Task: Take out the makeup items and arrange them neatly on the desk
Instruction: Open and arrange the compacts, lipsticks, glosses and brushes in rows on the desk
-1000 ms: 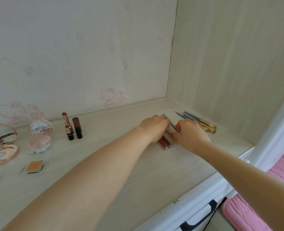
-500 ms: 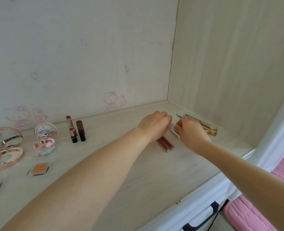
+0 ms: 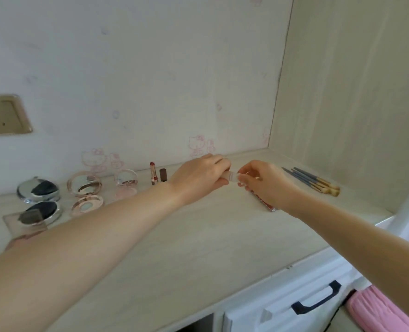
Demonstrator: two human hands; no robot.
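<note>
Pale and half see-through, a small item [image 3: 231, 176] is held above the tabletop [image 3: 198, 248] between the left hand [image 3: 199, 177], whose fingers curl round one end, and the right hand [image 3: 264, 183], which pinches the other end; most of it is covered, so I cannot tell what it is. Red tubes [image 3: 267, 204] lie mostly hidden under the right hand, near the brushes [image 3: 314, 182], while the left forearm cuts off the clear palette [image 3: 24, 220] and part of the lipstick [image 3: 153, 173]

Light: soft, even daylight, fairly bright
Shadows: faint, under the arms
Glare: glints on compact mirrors [image 3: 84, 185]
Focus: slightly soft throughout
Edges: bent by wide-angle lens
</note>
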